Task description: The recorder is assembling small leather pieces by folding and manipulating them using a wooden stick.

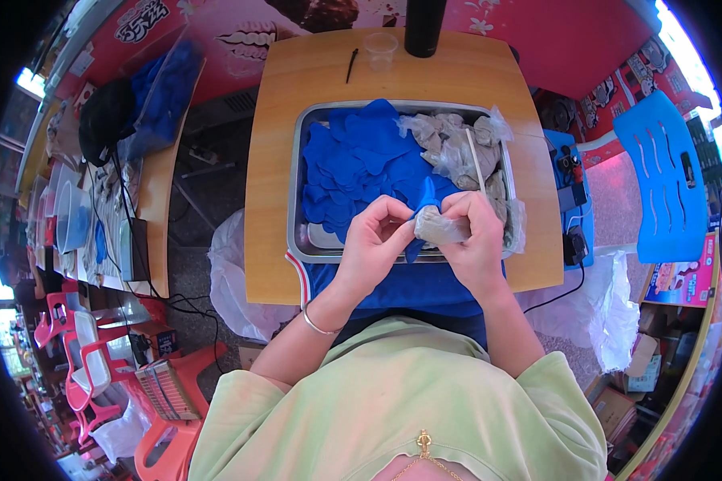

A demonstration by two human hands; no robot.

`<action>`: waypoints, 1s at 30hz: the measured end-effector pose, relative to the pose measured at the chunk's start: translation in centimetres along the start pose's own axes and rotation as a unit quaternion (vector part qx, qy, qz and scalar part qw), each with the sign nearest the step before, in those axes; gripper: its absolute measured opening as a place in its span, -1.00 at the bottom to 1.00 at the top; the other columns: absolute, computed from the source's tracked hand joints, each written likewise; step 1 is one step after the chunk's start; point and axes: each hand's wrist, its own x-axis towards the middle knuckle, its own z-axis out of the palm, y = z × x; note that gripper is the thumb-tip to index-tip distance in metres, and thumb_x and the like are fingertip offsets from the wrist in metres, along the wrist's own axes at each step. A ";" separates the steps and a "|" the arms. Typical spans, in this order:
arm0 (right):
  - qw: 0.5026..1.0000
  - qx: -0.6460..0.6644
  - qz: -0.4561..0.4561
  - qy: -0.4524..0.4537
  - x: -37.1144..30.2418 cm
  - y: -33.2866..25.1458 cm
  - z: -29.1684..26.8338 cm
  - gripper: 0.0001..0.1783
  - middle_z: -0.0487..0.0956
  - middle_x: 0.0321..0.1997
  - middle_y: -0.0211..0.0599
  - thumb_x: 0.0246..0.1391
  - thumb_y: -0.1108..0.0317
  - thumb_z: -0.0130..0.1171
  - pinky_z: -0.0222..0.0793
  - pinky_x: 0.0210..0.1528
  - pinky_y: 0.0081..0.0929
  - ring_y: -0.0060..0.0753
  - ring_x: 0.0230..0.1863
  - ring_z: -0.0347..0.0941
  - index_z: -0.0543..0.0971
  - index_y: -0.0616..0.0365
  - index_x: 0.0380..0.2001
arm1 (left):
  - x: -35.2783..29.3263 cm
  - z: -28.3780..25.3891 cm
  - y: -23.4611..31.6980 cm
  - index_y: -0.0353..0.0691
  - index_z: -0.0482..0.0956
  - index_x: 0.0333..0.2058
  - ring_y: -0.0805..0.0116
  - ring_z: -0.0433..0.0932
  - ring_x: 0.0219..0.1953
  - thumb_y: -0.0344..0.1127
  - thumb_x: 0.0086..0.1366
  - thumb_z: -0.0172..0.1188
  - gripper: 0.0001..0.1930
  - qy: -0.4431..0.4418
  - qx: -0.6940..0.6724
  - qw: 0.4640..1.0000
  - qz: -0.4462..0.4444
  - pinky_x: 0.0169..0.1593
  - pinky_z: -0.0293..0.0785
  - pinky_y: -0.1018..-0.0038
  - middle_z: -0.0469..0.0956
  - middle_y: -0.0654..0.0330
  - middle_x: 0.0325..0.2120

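Over the near edge of a metal tray (294, 188), my left hand (371, 240) and my right hand (475, 244) meet with their fingers bent into pinches. Between them is a small blue fabric piece (427, 192), together with a greyish bundle (436, 227) that looks wrapped in clear plastic. The left fingers pinch its left side, and the right fingers grip the right side. Soft flat blue fabric pieces (353, 164) fill the tray's left part in a loose heap. Grey pieces in clear plastic (451, 144) lie at its right, with a thin pale stick (475, 156) across them.
The tray stands on a wooden table (269, 160). At its far side are a black pen (352, 66), a clear plastic cup (381, 50) and a dark cylinder (424, 28). A side table (156, 240) with cables is left; a blue chair (662, 176) is right.
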 end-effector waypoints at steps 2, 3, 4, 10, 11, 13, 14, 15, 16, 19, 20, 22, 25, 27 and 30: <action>1.000 0.006 0.002 0.005 0.1 0.2 0.0 -0.69 0.45 -0.44 -0.33 -0.30 0.58 0.32 0.29 -0.37 -0.49 -0.34 -0.40 0.35 0.39 0.16 -0.48 | 0.0 -0.1 0.1 -0.29 0.45 -0.40 0.67 0.41 -0.38 -0.47 0.20 0.20 -0.91 -0.006 0.006 1.000 0.001 -0.28 0.35 0.69 0.46 0.36 -0.46; 1.000 0.012 0.002 0.009 0.1 0.3 0.0 -0.68 0.44 -0.45 -0.32 -0.33 0.60 0.31 0.28 -0.38 -0.46 -0.29 -0.39 0.33 0.39 0.15 -0.48 | 0.1 -0.1 0.2 -0.29 0.45 -0.40 0.67 0.41 -0.38 -0.47 0.20 0.21 -0.91 -0.010 0.012 1.000 0.003 -0.27 0.35 0.69 0.46 0.36 -0.46; 1.000 0.013 0.002 0.008 0.0 0.4 0.1 -0.68 0.44 -0.45 -0.32 -0.33 0.60 0.31 0.28 -0.38 -0.46 -0.29 -0.39 0.33 0.39 0.15 -0.48 | 0.1 -0.1 0.1 -0.29 0.45 -0.40 0.67 0.41 -0.38 -0.47 0.20 0.21 -0.91 -0.010 0.013 1.000 0.003 -0.27 0.35 0.69 0.46 0.36 -0.46; 0.999 -0.013 -0.032 0.017 -0.2 0.6 0.3 -0.68 0.42 -0.46 -0.29 -0.32 0.61 0.28 0.28 -0.41 -0.46 -0.28 -0.42 0.36 0.38 0.15 -0.45 | -0.1 -0.3 -0.3 -0.31 0.46 -0.42 0.64 0.41 -0.39 -0.49 0.12 0.24 -0.88 0.010 0.121 0.992 0.015 -0.29 0.36 0.66 0.45 0.33 -0.48; 0.999 -0.017 -0.026 0.024 -0.3 0.8 0.5 -0.67 0.42 -0.47 -0.29 -0.31 0.62 0.27 0.28 -0.42 -0.46 -0.27 -0.43 0.36 0.38 0.15 -0.44 | -0.1 -0.2 -0.4 -0.31 0.46 -0.43 0.62 0.41 -0.40 -0.49 0.12 0.24 -0.89 0.013 0.161 0.985 0.058 -0.29 0.37 0.65 0.45 0.32 -0.49; 0.999 -0.022 -0.019 0.031 -0.5 1.0 0.6 -0.67 0.41 -0.47 -0.28 -0.31 0.62 0.27 0.29 -0.44 -0.46 -0.26 -0.45 0.37 0.38 0.15 -0.43 | -0.2 -0.1 -0.5 -0.31 0.46 -0.44 0.61 0.41 -0.40 -0.49 0.11 0.24 -0.89 0.014 0.201 0.974 0.100 -0.29 0.37 0.65 0.44 0.31 -0.50; 0.999 -0.007 -0.024 0.039 -0.5 1.1 0.6 -0.68 0.41 -0.47 -0.27 -0.29 0.63 0.25 0.29 -0.44 -0.46 -0.25 -0.46 0.38 0.38 0.16 -0.42 | -0.2 -0.1 -0.5 -0.31 0.46 -0.43 0.60 0.41 -0.40 -0.49 0.12 0.23 -0.89 -0.018 0.213 0.971 0.108 -0.28 0.37 0.64 0.44 0.30 -0.50; 0.998 0.008 -0.029 0.046 -0.5 1.2 0.5 -0.68 0.42 -0.47 -0.26 -0.28 0.64 0.23 0.30 -0.44 -0.46 -0.24 -0.46 0.39 0.38 0.16 -0.40 | -0.3 0.0 -0.5 -0.31 0.45 -0.42 0.59 0.41 -0.39 -0.49 0.14 0.22 -0.90 -0.050 0.226 0.966 0.116 -0.27 0.37 0.63 0.44 0.30 -0.50; 0.998 0.008 -0.029 0.046 -0.5 1.4 0.3 -0.68 0.42 -0.47 -0.26 -0.28 0.64 0.23 0.30 -0.44 -0.46 -0.24 -0.46 0.39 0.38 0.16 -0.40 | -0.5 0.3 -0.5 -0.31 0.45 -0.42 0.59 0.41 -0.39 -0.49 0.14 0.22 -0.90 -0.050 0.226 0.966 0.115 -0.27 0.37 0.63 0.44 0.30 -0.50; 0.998 -0.003 -0.063 0.009 -0.1 1.9 -0.3 -0.70 0.42 -0.47 -0.25 -0.24 0.68 0.18 0.32 -0.43 -0.47 -0.22 -0.43 0.41 0.37 0.17 -0.40 | -1.0 1.3 -0.8 -0.31 0.42 -0.33 0.62 0.39 -0.35 -0.52 0.21 0.14 -0.91 -0.064 0.054 0.996 0.034 -0.24 0.36 0.66 0.41 0.31 -0.37; 0.997 0.017 -0.076 -0.005 0.0 1.8 -0.4 -0.69 0.43 -0.46 -0.24 -0.23 0.69 0.17 0.33 -0.41 -0.48 -0.21 -0.43 0.41 0.39 0.17 -0.36 | -1.0 1.3 -0.8 -0.31 0.42 -0.33 0.62 0.39 -0.35 -0.52 0.21 0.14 -0.91 -0.066 0.054 0.996 0.033 -0.24 0.36 0.66 0.41 0.31 -0.37; 0.995 0.036 -0.088 -0.019 0.0 1.4 -0.5 -0.68 0.43 -0.44 -0.23 -0.22 0.69 0.16 0.34 -0.40 -0.48 -0.19 -0.43 0.42 0.41 0.17 -0.33 | -1.0 1.3 -0.2 -0.30 0.39 -0.31 0.64 0.37 -0.32 -0.54 0.23 0.11 -0.92 -0.044 0.018 0.999 0.022 -0.23 0.34 0.69 0.39 0.33 -0.31; 0.995 0.097 -0.005 0.007 -0.2 1.1 -0.6 -0.65 0.48 -0.35 -0.22 -0.23 0.70 0.16 0.37 -0.38 -0.49 -0.23 -0.42 0.42 0.47 0.18 -0.28 | -1.0 0.9 0.0 -0.28 0.37 -0.30 0.64 0.35 -0.28 -0.48 0.28 0.07 -0.94 -0.037 -0.007 0.999 -0.024 -0.19 0.31 0.68 0.40 0.33 -0.26; 0.987 0.038 -0.147 -0.046 -0.1 2.0 -1.2 -0.63 0.52 -0.23 -0.24 -0.24 0.70 0.17 0.36 -0.39 -0.53 -0.36 -0.45 0.40 0.55 0.14 -0.28 | -1.0 0.9 0.2 -0.27 0.37 -0.30 0.64 0.34 -0.27 -0.46 0.29 0.06 -0.94 -0.038 -0.029 0.998 -0.031 -0.18 0.30 0.67 0.40 0.33 -0.25; 0.991 0.057 -0.112 -0.039 -0.4 1.2 -1.2 -0.67 0.54 -0.17 -0.25 -0.27 0.70 0.18 0.34 -0.42 -0.57 -0.46 -0.47 0.36 0.60 0.07 -0.37 | -1.1 0.8 0.5 -0.25 0.38 -0.28 0.64 0.34 -0.24 -0.43 0.31 0.05 -0.94 -0.045 -0.025 0.999 -0.018 -0.18 0.29 0.66 0.40 0.33 -0.25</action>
